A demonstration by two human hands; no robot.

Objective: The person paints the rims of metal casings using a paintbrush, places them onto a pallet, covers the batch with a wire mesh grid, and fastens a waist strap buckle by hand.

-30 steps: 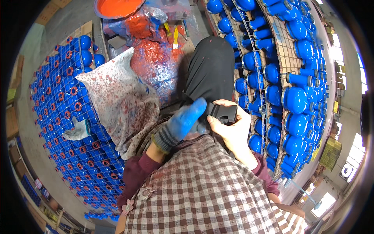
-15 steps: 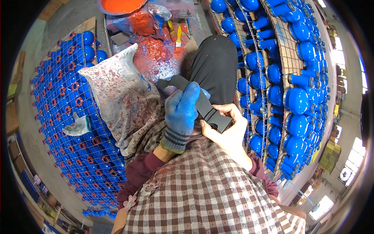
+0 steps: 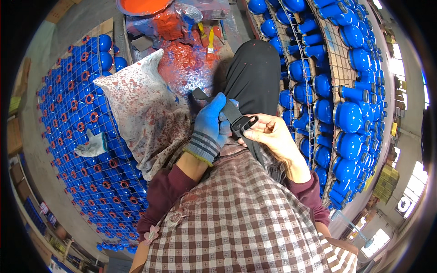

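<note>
My left hand [image 3: 210,125], in a blue-coated knit glove, is closed around a wide black strap [image 3: 231,112] above my lap. One end of the strap sticks out beyond the glove toward the spattered cloth. On the strap sits a black plastic buckle [image 3: 240,126]. My bare right hand [image 3: 276,139] pinches the buckle's near right side between thumb and fingers. More strap hangs below the buckle over the checked apron [image 3: 223,204]. My left fingertips are partly hidden behind the strap.
A paint-spattered cloth [image 3: 141,100] covers my left leg. Wire racks with glossy blue rounded parts [image 3: 348,117] flank both sides. A grey-white glove [image 3: 91,145] lies on the left rack. Ahead are a basin of orange paint [image 3: 143,5] and a yellow-handled brush [image 3: 210,41].
The strap has turned so the buckle shows. My right hand has shifted from the strap's flat end to the buckle. My left hand has moved slightly.
</note>
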